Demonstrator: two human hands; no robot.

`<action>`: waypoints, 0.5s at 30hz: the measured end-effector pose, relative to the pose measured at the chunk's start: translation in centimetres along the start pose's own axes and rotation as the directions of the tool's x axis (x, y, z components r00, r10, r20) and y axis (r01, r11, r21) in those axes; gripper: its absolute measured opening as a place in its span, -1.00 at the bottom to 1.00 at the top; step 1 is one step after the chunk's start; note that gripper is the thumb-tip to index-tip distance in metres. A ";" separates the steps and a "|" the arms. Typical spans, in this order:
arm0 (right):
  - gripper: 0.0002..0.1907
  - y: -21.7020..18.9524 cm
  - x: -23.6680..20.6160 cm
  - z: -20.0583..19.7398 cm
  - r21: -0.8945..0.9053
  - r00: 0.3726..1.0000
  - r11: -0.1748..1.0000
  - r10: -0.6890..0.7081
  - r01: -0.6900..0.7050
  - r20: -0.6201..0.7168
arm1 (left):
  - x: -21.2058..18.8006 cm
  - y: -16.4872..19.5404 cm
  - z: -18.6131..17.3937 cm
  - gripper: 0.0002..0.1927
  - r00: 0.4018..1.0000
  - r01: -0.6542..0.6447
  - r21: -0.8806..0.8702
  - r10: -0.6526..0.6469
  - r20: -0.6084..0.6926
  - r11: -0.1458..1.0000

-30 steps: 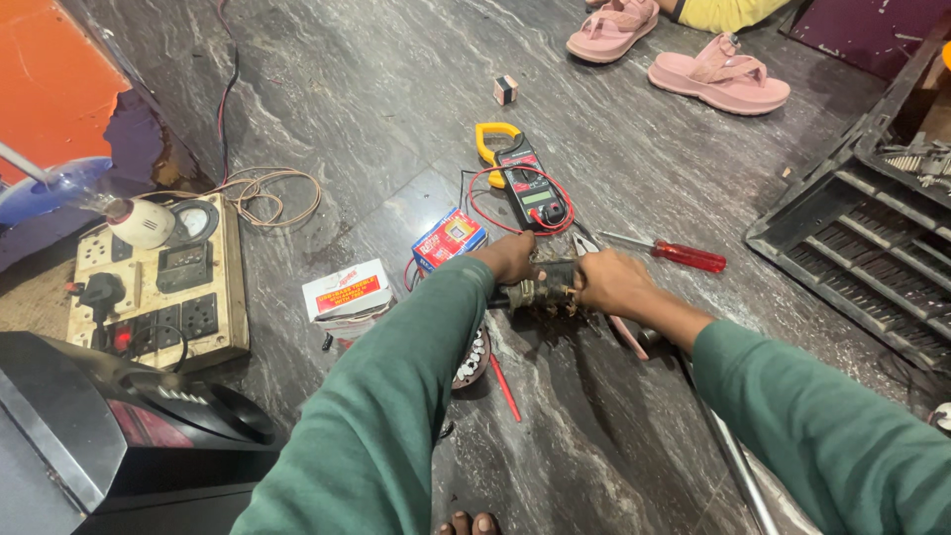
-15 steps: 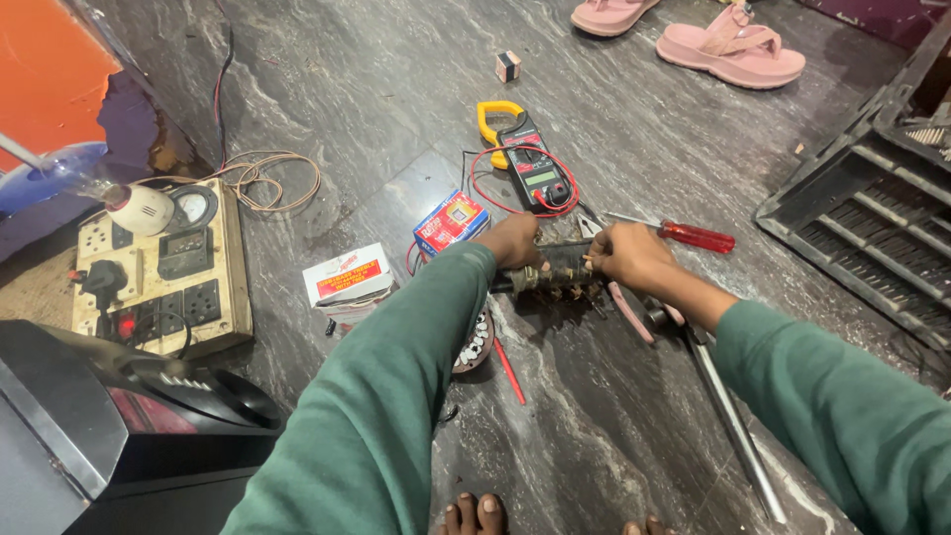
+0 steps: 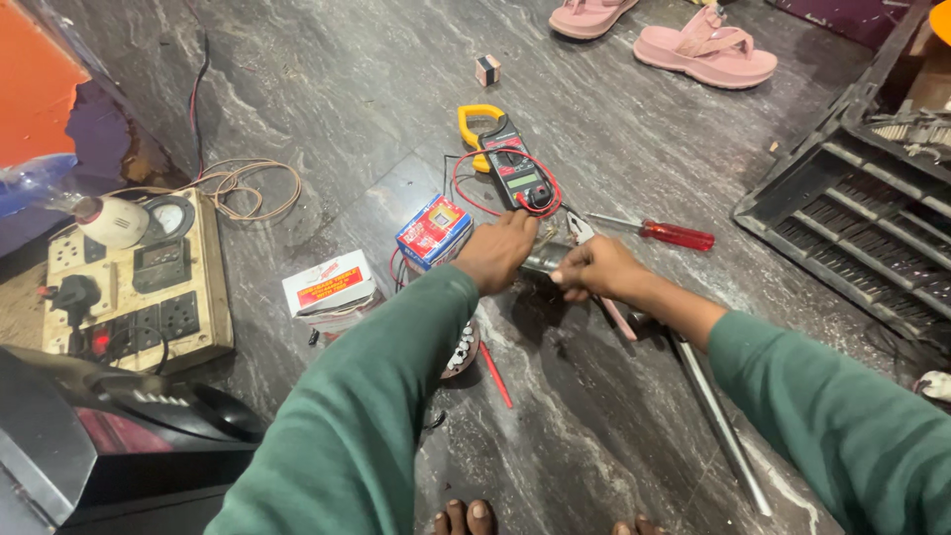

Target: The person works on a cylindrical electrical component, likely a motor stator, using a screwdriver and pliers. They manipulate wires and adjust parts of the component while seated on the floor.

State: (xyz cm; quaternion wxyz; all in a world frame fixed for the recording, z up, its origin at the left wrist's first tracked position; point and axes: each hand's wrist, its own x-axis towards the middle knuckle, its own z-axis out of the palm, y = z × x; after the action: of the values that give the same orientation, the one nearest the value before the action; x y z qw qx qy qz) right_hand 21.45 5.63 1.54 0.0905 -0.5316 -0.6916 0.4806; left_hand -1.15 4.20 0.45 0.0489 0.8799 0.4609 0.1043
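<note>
My left hand (image 3: 500, 251) and my right hand (image 3: 596, 267) both grip a small dark metal part (image 3: 543, 261) held just above the grey stone floor. Both arms wear green sleeves. Pliers with pink handles (image 3: 599, 287) lie under my right hand. Just beyond the hands lies a clamp meter (image 3: 507, 163) with a yellow jaw and red and black leads. A red-handled screwdriver (image 3: 664, 233) lies to the right of it. A small red and blue box (image 3: 433, 230) sits beside my left hand.
A white and red box (image 3: 328, 286) sits left of my arm. A wooden switchboard (image 3: 139, 287) with sockets and a bulb is at far left. A black slatted crate (image 3: 852, 223) is on the right, pink sandals (image 3: 703, 48) at the top, a metal rod (image 3: 718, 416) by my right arm.
The view has shifted slightly downward and the hands sit a little lower in frame. Both hands still hold the dark part between them; the right hand has turned a bit on it.
</note>
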 end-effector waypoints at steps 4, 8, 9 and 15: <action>-0.84 -0.3 0.6 0.1 0.273 0.995 0.960 0.080 -0.060 -0.063 | -0.6 -0.2 -0.7 -0.31 0.999 0.003 -0.028 -0.002 0.041 1.000; -0.80 -1.0 0.1 0.3 0.047 0.973 0.995 -0.070 0.082 -0.218 | -0.1 -0.3 -0.7 -0.21 1.000 -0.008 -0.177 0.011 0.018 0.984; -0.80 -1.2 -0.2 0.5 -0.007 0.970 0.996 -0.088 0.089 -0.226 | 0.0 -0.3 -0.5 -0.24 1.000 -0.023 -0.166 0.025 0.011 0.986; -0.80 -2.1 -0.9 1.2 -0.175 0.957 0.981 -0.123 0.078 -0.263 | 0.8 -0.5 0.4 -0.28 0.984 0.075 -0.224 -0.035 0.174 0.972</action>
State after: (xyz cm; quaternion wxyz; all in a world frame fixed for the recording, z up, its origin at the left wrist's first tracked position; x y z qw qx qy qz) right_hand 19.71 4.25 2.81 0.1653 -0.5625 -0.7356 0.3394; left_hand -1.04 5.15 0.04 0.1920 0.8609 0.4642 0.0808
